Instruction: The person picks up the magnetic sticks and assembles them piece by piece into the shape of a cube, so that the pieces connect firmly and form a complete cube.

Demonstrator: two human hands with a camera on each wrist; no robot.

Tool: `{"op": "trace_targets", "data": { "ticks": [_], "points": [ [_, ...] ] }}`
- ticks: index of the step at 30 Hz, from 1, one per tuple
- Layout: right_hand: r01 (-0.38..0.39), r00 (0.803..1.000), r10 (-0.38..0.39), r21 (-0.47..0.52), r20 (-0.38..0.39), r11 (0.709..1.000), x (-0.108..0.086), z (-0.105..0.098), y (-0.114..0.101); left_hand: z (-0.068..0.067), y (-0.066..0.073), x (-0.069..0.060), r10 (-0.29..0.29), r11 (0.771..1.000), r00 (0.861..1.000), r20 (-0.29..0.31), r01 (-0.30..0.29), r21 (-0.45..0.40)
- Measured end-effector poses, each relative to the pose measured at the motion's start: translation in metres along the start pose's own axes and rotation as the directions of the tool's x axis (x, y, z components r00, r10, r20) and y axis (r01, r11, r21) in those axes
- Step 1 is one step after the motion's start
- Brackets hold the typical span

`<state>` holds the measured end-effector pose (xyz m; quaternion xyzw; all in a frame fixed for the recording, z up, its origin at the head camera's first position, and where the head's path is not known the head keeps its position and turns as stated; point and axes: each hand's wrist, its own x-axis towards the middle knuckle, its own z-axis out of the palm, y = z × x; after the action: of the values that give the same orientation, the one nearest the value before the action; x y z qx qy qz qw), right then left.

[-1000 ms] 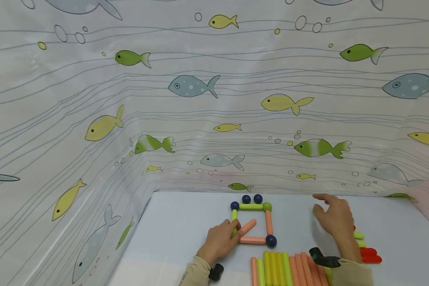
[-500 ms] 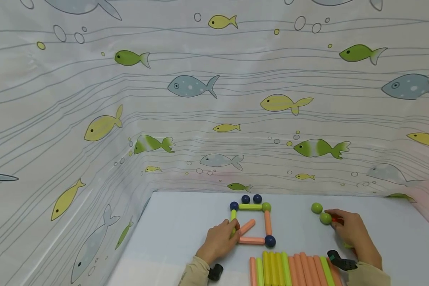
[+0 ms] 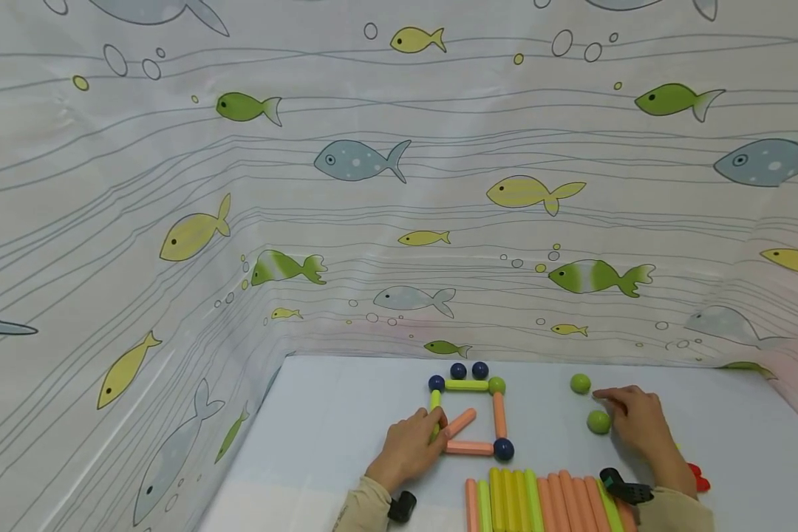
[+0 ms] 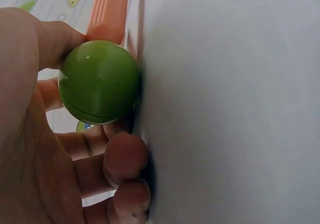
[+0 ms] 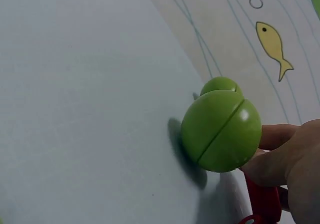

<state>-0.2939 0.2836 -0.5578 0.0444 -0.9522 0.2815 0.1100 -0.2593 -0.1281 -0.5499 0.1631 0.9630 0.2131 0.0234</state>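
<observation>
My left hand (image 3: 408, 447) grips a green ball (image 4: 99, 82) at the near left corner of a square of sticks and balls. In the head view that ball is hidden by the hand. An orange stick (image 4: 109, 14) meets the ball. Another orange stick (image 3: 462, 423) slants inward from this corner. A dark blue ball (image 3: 503, 448) marks the near right corner and a green ball (image 3: 497, 385) the far right one. My right hand (image 3: 641, 425) has its index finger stretched out beside two loose green balls (image 3: 598, 422); nothing shows between its fingers.
A row of yellow, green and orange sticks (image 3: 532, 499) lies at the front. Red pieces (image 3: 698, 476) lie partly behind the right forearm. Two dark blue balls (image 3: 468, 370) sit behind the square. A fish-patterned sheet (image 3: 399, 222) rises behind the white table (image 3: 332, 414).
My right hand has come down over the right side of the table, and the two loose green balls have moved farther apart. My left hand stays where it was.
</observation>
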Motion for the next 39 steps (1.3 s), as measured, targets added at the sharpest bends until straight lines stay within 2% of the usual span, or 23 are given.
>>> {"op": "trace_targets", "data": {
  "ticks": [4, 8, 12, 15, 17, 19, 21, 25, 29, 32, 39],
  "points": [
    [-0.047, 0.998, 0.047, 0.013, -0.051, 0.999, -0.001, 0.0, -0.006, 0.001, 0.0, 0.0, 0.002, 1.0, 1.0, -0.001, -0.002, 0.0],
    [-0.095, 0.981, 0.101, 0.047, -0.165, 0.994, -0.001, -0.004, -0.01, 0.0, 0.001, 0.0, 0.002, 1.0, 1.0, -0.003, -0.002, 0.0],
    [-0.154, 0.938, 0.177, 0.102, -0.297, 0.983, 0.0, -0.011, -0.018, -0.001, 0.002, 0.0, 0.001, 1.0, 1.0, -0.007, -0.001, -0.001],
    [-0.208, 0.901, 0.256, 0.17, -0.35, 0.963, 0.001, -0.017, -0.028, -0.001, 0.003, 0.0, 0.002, 1.0, 1.0, -0.015, -0.002, 0.002],
    [-0.236, 0.893, 0.301, 0.221, -0.334, 0.946, 0.002, -0.021, -0.036, -0.001, 0.003, 0.0, 0.005, 1.0, 1.0, -0.025, -0.005, 0.003],
    [-0.248, 0.898, 0.326, 0.274, -0.295, 0.929, 0.002, -0.021, -0.045, 0.0, 0.004, -0.001, 0.005, 1.0, 0.999, -0.034, -0.005, 0.004],
    [-0.254, 0.916, 0.333, 0.321, -0.222, 0.912, 0.003, -0.018, -0.055, 0.0, 0.004, -0.001, 0.0, 1.0, 0.999, -0.039, 0.0, 0.009],
    [-0.239, 0.955, 0.29, 0.432, -0.056, 0.869, 0.007, -0.001, -0.082, 0.001, 0.005, -0.001, -0.024, 1.0, 0.999, -0.023, 0.024, 0.012],
    [-0.237, 0.968, 0.244, 0.527, 0.058, 0.816, 0.011, 0.027, -0.113, 0.001, 0.006, 0.0, -0.041, 0.999, 0.999, 0.0, 0.041, 0.013],
    [-0.249, 0.966, 0.245, 0.55, 0.083, 0.797, 0.013, 0.048, -0.13, 0.002, 0.006, 0.001, -0.039, 0.999, 0.999, -0.004, 0.04, 0.022],
    [-0.245, 0.965, 0.254, 0.558, 0.062, 0.793, 0.017, 0.085, -0.148, 0.002, 0.007, 0.0, -0.017, 0.998, 1.0, -0.019, 0.018, 0.06]
  ]
}}
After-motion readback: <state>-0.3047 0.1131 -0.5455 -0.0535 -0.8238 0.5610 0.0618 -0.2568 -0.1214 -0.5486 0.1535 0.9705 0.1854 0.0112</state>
